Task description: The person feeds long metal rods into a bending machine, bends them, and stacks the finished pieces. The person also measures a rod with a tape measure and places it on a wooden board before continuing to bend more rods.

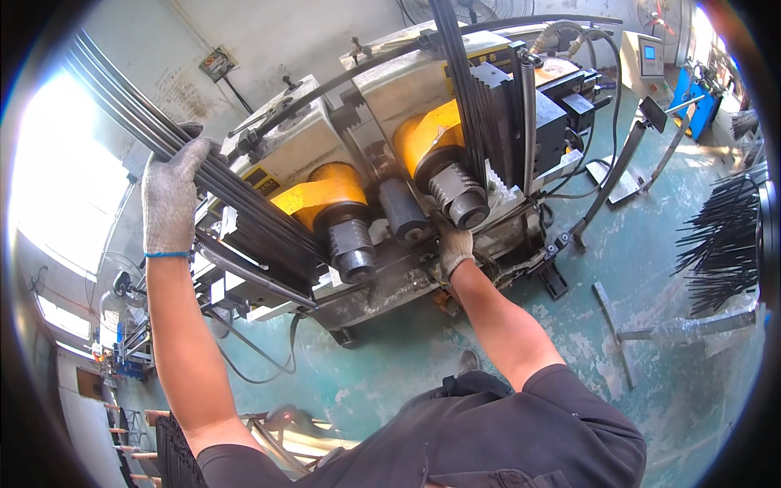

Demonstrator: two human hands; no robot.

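Observation:
My left hand (pixel 169 203), in a whitish work glove, is wrapped round the bundle of long dark rods (pixel 248 195) at the upper left. These rods slope down to the left side of a machine (pixel 293 134) with two yellow housings. Low between the machine's two rollers is my right hand (pixel 456 249), also gloved; its fingers are hidden behind the machine parts. Beside it sits the ridged right roller (pixel 458 195). The left roller (pixel 351 242) is near the rods' lower ends, and a plain dark cylinder (pixel 402 208) lies between the rollers.
A second bundle of dark rods (pixel 462 81) stands on the machine's right side. At the far right, many thin black rods (pixel 716 240) rest by a metal stand (pixel 687 327). A jointed arm (pixel 610 187) and hoses flank the machine. Behind stands a control box (pixel 647 57) with a screen.

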